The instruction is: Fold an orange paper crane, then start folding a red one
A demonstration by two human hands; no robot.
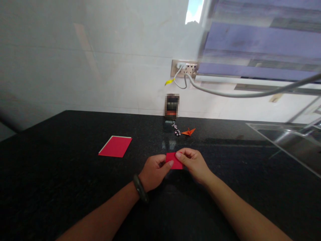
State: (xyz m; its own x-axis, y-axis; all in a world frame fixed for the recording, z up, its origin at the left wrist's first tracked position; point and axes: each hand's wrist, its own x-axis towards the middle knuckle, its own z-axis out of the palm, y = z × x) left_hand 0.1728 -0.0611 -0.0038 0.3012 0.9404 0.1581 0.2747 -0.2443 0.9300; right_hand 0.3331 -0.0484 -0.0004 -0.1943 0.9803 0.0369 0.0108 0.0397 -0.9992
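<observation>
A small folded square of red paper (175, 163) is held between both my hands, over the dark counter. My left hand (154, 171), with a dark bangle (140, 189) on its wrist, pinches the paper's left side, thumb on top. My right hand (194, 164) grips the upper right corner, its thumb also on the paper's face. Fingers behind the paper are partly hidden. Beyond the hands, an orange origami crane (189, 132) rests on the counter. To the left lies a stack of square paper (115, 147), red on top with a pale edge showing beneath.
A pixelated upright object (172, 106) leans at the wall, with a beaded strap (177, 130) before it. A metal sink (296, 140) is set into the black counter (62, 180) at right. Above, a wall socket (185, 68) feeds a grey cable (233, 95).
</observation>
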